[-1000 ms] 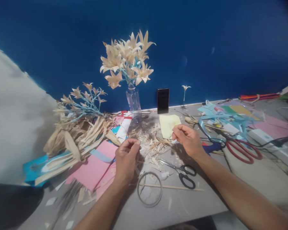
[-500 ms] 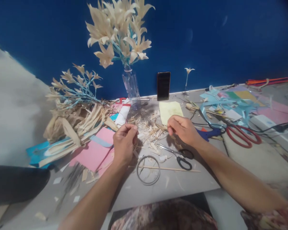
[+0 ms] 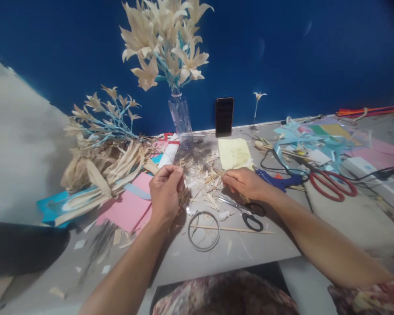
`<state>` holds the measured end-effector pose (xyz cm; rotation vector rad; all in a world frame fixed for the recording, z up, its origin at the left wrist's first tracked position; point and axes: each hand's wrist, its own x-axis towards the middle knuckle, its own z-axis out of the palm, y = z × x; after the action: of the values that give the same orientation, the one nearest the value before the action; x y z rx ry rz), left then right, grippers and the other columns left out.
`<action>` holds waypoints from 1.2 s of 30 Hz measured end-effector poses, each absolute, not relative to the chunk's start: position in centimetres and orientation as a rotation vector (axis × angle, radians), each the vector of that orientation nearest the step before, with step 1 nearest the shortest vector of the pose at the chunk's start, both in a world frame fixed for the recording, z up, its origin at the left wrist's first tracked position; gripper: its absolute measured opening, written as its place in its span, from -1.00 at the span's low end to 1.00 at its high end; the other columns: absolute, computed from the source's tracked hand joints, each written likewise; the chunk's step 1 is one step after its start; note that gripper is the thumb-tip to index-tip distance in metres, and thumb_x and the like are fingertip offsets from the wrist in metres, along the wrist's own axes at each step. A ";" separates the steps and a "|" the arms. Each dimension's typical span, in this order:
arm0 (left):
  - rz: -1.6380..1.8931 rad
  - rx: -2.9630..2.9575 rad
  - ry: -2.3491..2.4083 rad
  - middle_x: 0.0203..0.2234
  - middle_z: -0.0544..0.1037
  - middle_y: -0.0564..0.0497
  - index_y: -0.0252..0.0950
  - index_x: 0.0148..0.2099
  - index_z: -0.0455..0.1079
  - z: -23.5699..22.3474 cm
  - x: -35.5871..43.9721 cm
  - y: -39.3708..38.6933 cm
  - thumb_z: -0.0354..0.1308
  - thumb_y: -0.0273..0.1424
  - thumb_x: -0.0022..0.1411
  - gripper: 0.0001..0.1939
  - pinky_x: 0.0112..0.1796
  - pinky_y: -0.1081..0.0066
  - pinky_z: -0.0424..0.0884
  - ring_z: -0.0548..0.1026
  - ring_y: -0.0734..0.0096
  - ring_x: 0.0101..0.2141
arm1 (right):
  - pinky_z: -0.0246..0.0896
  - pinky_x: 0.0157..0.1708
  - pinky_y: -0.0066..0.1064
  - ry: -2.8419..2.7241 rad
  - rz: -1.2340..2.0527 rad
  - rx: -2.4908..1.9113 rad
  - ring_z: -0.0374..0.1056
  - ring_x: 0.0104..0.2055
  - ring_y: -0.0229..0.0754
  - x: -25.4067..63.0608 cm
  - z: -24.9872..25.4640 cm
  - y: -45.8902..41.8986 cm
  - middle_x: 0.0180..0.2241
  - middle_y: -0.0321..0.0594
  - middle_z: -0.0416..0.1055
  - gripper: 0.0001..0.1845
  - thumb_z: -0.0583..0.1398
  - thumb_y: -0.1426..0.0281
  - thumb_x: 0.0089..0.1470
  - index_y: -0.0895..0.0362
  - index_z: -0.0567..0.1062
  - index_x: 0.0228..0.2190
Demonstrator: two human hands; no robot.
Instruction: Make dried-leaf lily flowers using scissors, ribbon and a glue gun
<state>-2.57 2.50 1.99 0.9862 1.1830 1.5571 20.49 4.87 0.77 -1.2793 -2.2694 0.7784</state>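
My left hand [image 3: 166, 188] is closed in a pinch, thumb against the fingers, left of the dry husk scraps [image 3: 208, 175]. Whatever sits between its fingertips, if anything, is too small to make out. On the right, my right hand [image 3: 243, 183] hangs low with its fingers pressed together, tips at the scraps' edge; its grip is hidden too. Just beneath that hand lie black-handled scissors [image 3: 252, 222]. A wire ring [image 3: 189, 236] and a thin wooden stick [image 3: 239, 229] rest on the table in front. A yellow paper [image 3: 234, 153] lies behind my right hand.
A clear bottle [image 3: 181, 118] holds pale husk flowers [image 3: 164, 48]. A phone [image 3: 224, 117] leans on the blue wall. At left are a husk pile [image 3: 121, 168] and pink paper [image 3: 131, 203]; at right, a blue glue gun [image 3: 279, 181] and red-handled scissors [image 3: 335, 186].
The view has tipped downward, bringing the table's front edge and a patterned garment into sight. My right hand has lowered towards the scraps and moved slightly left; my left hand stays pinched.
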 end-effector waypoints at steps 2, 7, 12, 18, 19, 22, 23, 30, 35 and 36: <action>1.626 0.978 1.159 -0.70 0.29 0.18 -0.26 -0.46 0.35 2.3 -2.8 2.7 0.25 -0.40 0.11 -0.84 -0.64 0.57 0.06 0.17 0.62 -0.68 | 0.06 -0.42 -0.44 -2.263 0.720 -1.270 0.34 -0.49 -0.24 20.3 0.8 4.7 -0.57 -0.31 0.47 -0.59 0.06 0.32 0.30 0.09 0.44 -0.58; 1.739 0.955 1.115 -0.64 0.37 0.16 -0.27 -0.45 0.37 2.9 -4.2 3.5 0.26 -0.43 0.07 -0.88 -0.62 0.55 0.12 0.19 0.64 -0.68 | 0.14 -0.36 -0.41 -2.101 0.602 -1.297 0.43 -0.37 -0.17 20.2 0.7 4.4 -0.42 -0.28 0.56 -0.83 0.15 0.37 0.19 0.08 0.53 -0.39; 1.797 0.960 1.108 -0.63 0.37 0.17 -0.27 -0.46 0.34 3.0 -5.3 4.0 0.26 -0.42 0.07 -0.85 -0.63 0.55 0.13 0.19 0.65 -0.69 | 0.15 -0.37 -0.40 -2.060 0.530 -1.275 0.41 -0.41 -0.18 20.1 0.7 4.2 -0.46 -0.30 0.53 -0.85 0.16 0.37 0.17 0.08 0.53 -0.40; 1.780 0.913 1.082 -0.64 0.38 0.16 -0.29 -0.47 0.34 3.2 -5.2 4.0 0.25 -0.44 0.08 -0.85 -0.63 0.55 0.12 0.21 0.65 -0.69 | 0.16 -0.39 -0.41 -1.685 0.555 -1.305 0.31 -0.50 -0.23 20.9 0.8 4.9 -0.52 -0.29 0.46 -0.73 0.09 0.29 0.25 0.12 0.53 -0.38; 1.776 0.894 1.079 -0.63 0.38 0.16 -0.30 -0.46 0.34 3.3 -5.1 4.0 0.26 -0.44 0.07 -0.86 -0.64 0.55 0.11 0.21 0.65 -0.69 | 0.14 -0.44 -0.42 -1.594 0.581 -1.295 0.27 -0.53 -0.25 21.2 0.9 5.2 -0.54 -0.30 0.44 -0.73 0.11 0.27 0.24 0.12 0.53 -0.37; 1.755 0.846 1.077 -0.63 0.40 0.15 -0.30 -0.46 0.34 3.3 -5.0 4.0 0.27 -0.45 0.04 -0.86 -0.64 0.56 0.11 0.22 0.64 -0.69 | 0.07 -0.53 -0.45 -1.394 0.627 -1.268 0.19 -0.59 -0.29 22.2 1.2 6.0 -0.59 -0.33 0.36 -0.71 0.15 0.20 0.19 0.14 0.54 -0.37; 1.744 0.835 1.077 -0.63 0.40 0.15 -0.31 -0.46 0.35 3.2 -4.9 4.0 0.27 -0.45 0.04 -0.86 -0.64 0.57 0.11 0.22 0.64 -0.69 | 0.06 -0.53 -0.46 -1.363 0.621 -1.276 0.19 -0.59 -0.29 22.4 1.5 6.1 -0.61 -0.34 0.35 -0.71 0.16 0.19 0.18 0.15 0.54 -0.38; 1.693 0.791 1.069 -0.61 0.41 0.14 -0.30 -0.45 0.35 3.1 -4.8 3.9 0.28 -0.45 0.02 -0.86 -0.63 0.56 0.15 0.23 0.63 -0.68 | -0.04 -0.51 -0.44 -2.107 0.665 -1.676 0.27 -0.54 -0.26 23.6 3.8 5.1 -0.56 -0.30 0.47 -0.80 0.20 0.37 0.07 0.11 0.51 -0.55; 1.664 0.750 1.069 -0.62 0.40 0.14 -0.31 -0.46 0.33 3.2 -4.3 3.7 0.28 -0.48 0.01 -0.85 -0.63 0.59 0.11 0.21 0.64 -0.68 | -0.06 -0.46 -0.44 -2.599 0.510 -1.711 0.40 -0.32 -0.14 24.1 3.4 4.7 -0.32 -0.26 0.57 -0.82 0.23 0.49 -0.05 0.04 0.56 -0.35; 1.653 0.749 1.069 -0.62 0.40 0.14 -0.31 -0.46 0.33 3.2 -4.2 3.7 0.28 -0.49 0.01 -0.85 -0.63 0.59 0.11 0.21 0.64 -0.67 | -0.06 -0.46 -0.44 -2.617 0.506 -1.697 0.40 -0.32 -0.15 24.0 3.2 4.8 -0.31 -0.26 0.57 -0.82 0.23 0.49 -0.05 0.05 0.55 -0.35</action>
<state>-4.18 3.65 3.22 0.7487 1.0691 1.6534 24.01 4.77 3.23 -1.6968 -2.6171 0.5061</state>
